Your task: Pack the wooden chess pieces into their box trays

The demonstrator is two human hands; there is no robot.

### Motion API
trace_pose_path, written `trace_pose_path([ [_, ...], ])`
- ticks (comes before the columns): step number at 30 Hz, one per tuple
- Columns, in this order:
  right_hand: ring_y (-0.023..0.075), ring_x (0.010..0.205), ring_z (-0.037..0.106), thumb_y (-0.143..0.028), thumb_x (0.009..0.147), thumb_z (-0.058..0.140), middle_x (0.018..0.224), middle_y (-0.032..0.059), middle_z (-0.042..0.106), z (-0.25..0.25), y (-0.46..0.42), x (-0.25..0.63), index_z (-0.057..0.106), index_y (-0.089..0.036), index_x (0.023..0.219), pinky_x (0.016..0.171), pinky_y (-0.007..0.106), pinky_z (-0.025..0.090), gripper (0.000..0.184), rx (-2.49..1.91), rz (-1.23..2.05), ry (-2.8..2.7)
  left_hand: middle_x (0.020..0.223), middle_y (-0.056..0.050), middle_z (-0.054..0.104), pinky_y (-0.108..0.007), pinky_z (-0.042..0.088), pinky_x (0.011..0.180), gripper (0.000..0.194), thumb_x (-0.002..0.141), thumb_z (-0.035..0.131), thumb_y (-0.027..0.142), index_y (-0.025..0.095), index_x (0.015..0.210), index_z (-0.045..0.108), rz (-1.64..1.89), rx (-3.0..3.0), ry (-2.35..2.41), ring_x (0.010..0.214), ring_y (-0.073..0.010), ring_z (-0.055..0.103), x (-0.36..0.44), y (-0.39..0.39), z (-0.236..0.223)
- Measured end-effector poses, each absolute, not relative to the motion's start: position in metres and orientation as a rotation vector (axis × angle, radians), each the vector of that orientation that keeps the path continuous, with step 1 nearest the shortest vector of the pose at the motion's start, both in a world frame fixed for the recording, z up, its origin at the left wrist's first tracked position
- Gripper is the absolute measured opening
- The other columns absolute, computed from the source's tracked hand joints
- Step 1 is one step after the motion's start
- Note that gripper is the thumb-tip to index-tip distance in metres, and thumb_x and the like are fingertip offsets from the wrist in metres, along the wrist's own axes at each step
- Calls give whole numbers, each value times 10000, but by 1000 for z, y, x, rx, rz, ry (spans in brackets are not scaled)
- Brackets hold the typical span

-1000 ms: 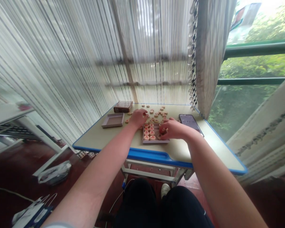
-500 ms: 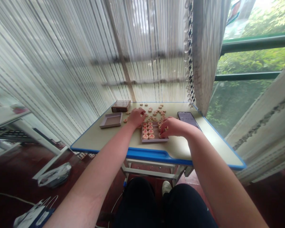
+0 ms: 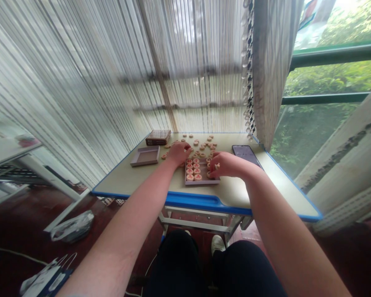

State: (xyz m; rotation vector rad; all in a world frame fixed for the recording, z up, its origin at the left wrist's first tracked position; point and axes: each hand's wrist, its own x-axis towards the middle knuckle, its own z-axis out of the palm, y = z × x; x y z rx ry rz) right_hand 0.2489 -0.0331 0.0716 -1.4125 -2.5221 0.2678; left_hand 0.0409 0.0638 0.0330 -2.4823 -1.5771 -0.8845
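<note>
A shallow pale box tray (image 3: 200,182) holds round wooden xiangqi pieces (image 3: 198,177) with red characters, in two columns on its left and more along its right side. My right hand (image 3: 227,164) is over the tray's right side, fingers closed on a xiangqi piece (image 3: 209,175) low in the tray; the fingers partly cover that column. Just beyond the tray's far left corner, my left hand (image 3: 177,153) pinches what looks like a xiangqi piece, mostly hidden by the fingers. Loose xiangqi pieces (image 3: 202,147) lie scattered behind the tray.
On the table's left is a second shallow tray (image 3: 145,156), its floor bare, with a brown box (image 3: 158,137) behind it. A phone (image 3: 245,153) lies on the right. The table (image 3: 117,177) has a blue edge (image 3: 191,199). A string curtain (image 3: 200,95) hangs behind.
Both hands stay in nearly the same places, with only slight finger movement. The whole view has shifted a little. The trays and loose pieces look unmoved.
</note>
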Motion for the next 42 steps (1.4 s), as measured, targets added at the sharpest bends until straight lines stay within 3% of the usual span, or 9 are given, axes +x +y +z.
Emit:
trace_pose_path([
  [6, 143, 697, 573, -256, 643, 676, 801, 21, 622, 68, -31, 249, 742, -243, 737, 647, 238, 445, 116, -1349, 311, -2556, 869, -71, 692, -331, 439, 859, 248, 803, 510, 310, 175, 875, 705, -890, -2497, -1545, 876, -206, 600, 41, 65, 33],
  [13, 147, 679, 587, -278, 648, 663, 878, 13, 671, 61, -26, 256, 738, -268, 804, 629, 254, 447, 173, -1431, 293, -2503, 876, -70, 689, -330, 436, 866, 250, 811, 509, 317, 186, 890, 706, -871, -2487, -1580, 888, -203, 595, 40, 64, 32],
  [42, 130, 552, 517, -305, 642, 627, 663, 3, 642, 62, -27, 254, 696, -247, 733, 503, 252, 357, 128, -1554, 265, -2516, 877, -90, 701, -338, 458, 823, 233, 785, 521, 264, 184, 889, 714, -897, -2467, -1678, 873, -226, 626, 36, 69, 31],
])
